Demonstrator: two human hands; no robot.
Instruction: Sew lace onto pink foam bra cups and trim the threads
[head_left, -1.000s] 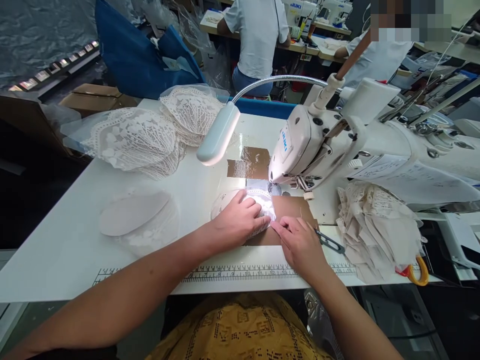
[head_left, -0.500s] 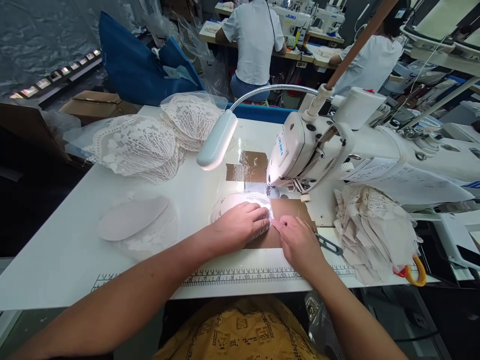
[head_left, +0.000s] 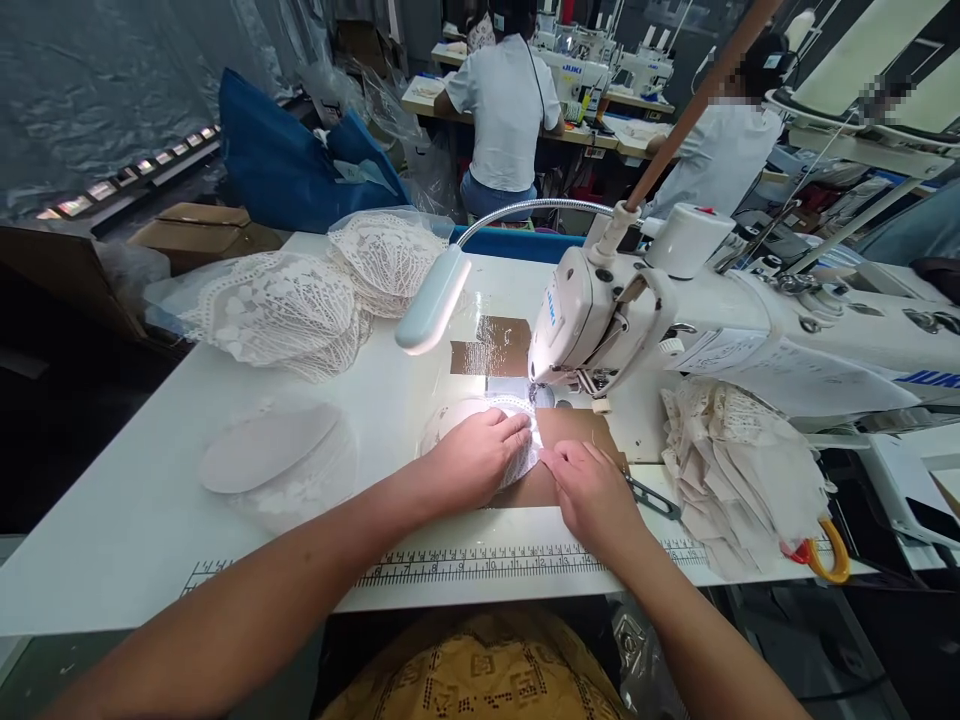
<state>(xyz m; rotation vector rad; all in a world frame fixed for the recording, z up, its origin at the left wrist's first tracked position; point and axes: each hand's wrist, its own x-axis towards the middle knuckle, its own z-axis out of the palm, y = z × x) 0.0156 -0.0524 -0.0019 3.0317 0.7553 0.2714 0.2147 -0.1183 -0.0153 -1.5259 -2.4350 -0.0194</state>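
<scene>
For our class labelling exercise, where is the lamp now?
In the head view, the lamp hangs just left of centre, left of the sewing machine and beyond the left hand.

A cardboard box [head_left: 202, 238] sits near folded blue material [head_left: 266, 165]; beyond, a seated person [head_left: 504, 115] (back turned) wears white.

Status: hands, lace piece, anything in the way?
Left hand on lace piece, right hand at its edge. Lace piece near sewing machine. Black tool nearby, not blocking.
</scene>
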